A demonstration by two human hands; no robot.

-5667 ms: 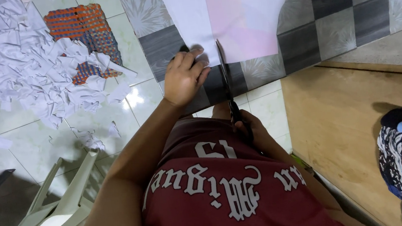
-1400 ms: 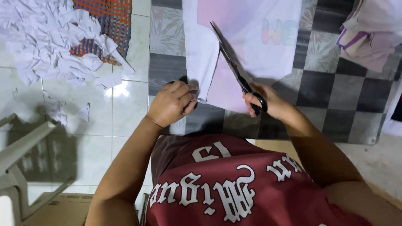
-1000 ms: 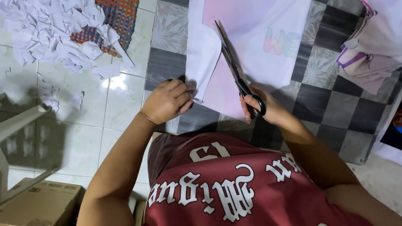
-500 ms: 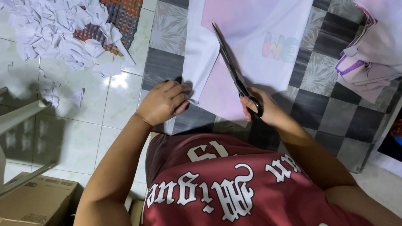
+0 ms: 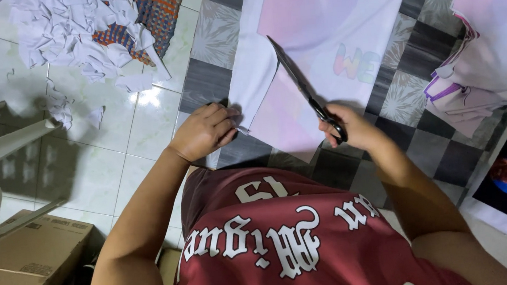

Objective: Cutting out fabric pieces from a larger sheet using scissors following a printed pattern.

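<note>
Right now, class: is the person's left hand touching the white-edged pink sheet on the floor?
Touching. The head view shows the left hand pressing its fingertips on the near edge of the sheet, no gap visible.

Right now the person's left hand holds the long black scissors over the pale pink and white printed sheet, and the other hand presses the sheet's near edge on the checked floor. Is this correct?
Not quite. In the head view the long black scissors are in the right hand, not the left. The left hand presses the near edge of the pale pink and white printed sheet on the checked floor. The rest is correct.
</note>
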